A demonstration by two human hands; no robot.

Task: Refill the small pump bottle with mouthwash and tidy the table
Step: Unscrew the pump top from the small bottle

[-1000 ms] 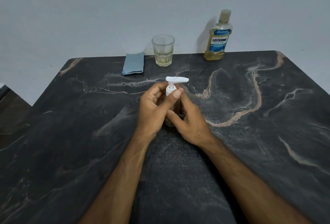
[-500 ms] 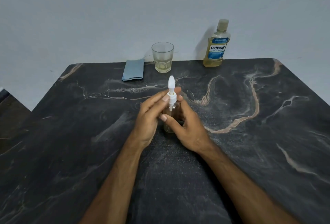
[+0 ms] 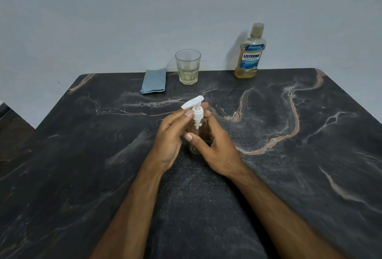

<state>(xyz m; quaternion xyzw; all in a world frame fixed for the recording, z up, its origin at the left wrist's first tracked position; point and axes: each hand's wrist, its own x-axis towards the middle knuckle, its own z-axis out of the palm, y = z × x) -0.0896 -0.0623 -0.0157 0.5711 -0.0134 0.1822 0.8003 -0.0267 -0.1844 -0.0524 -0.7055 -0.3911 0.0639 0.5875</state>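
A small clear pump bottle [image 3: 194, 145] stands upright at the middle of the dark marble table [image 3: 289, 176]. My right hand [image 3: 215, 147] grips its body, thumb across the front. My left hand [image 3: 170, 134] pinches the white pump head [image 3: 195, 110] at its collar; the nozzle points left and toward me. The pump's dip tube shows inside the bottle. A Listerine mouthwash bottle [image 3: 251, 56], capped and part full of yellow liquid, stands at the back right edge.
A glass tumbler [image 3: 188, 66] with a little yellowish liquid stands at the back centre. A folded blue cloth [image 3: 154, 82] lies to its left. A grey wall runs behind the table, and a darker surface lies beyond the table's left edge.
The pump nozzle has turned from pointing right, through pointing away, to pointing left, as my left fingers twist the collar. My right hand has kept its hold on the bottle.
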